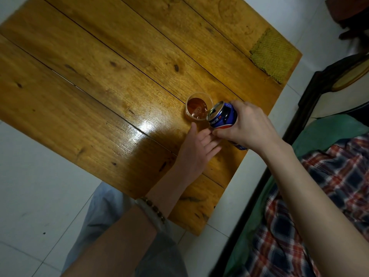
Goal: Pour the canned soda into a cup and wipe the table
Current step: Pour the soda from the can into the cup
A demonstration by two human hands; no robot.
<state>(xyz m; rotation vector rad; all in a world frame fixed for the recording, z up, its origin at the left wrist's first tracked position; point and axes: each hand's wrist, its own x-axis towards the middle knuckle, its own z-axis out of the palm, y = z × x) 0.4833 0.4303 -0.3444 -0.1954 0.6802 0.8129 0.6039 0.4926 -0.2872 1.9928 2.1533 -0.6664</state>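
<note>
Nearest the camera, a knee in pale grey-blue trousers [111, 220] shows under the left forearm, which wears a beaded bracelet [153, 208] at the wrist. To the right lies a red, white and navy plaid cloth [319, 206] on a bed with a green sheet [329, 132] and a dark frame.

The left hand [196, 150] rests on the glossy yellow-brown plank surface [89, 86], palm down, its fingers [192, 128] loosely spread and holding nothing; the longest fingertip reaches just short of the cup's base.

Just above and to the right of it, the right hand [247, 124] grips a blue aluminium soda can [222, 114] with red and white markings, fingers wrapped round the lower half of its body. The can is tilted steeply toward the left, its open top touching or just over the near rim of a small clear plastic cup [198, 106]. The cup stands upright on the surface near its right edge and holds amber-brown soda with bubbles on top.

Farther off, at the far right corner of the surface, a rough olive-yellow woven rag [273, 54] lies flat, well apart from the cup. White floor tiles [36, 196] surround the surface.
</note>
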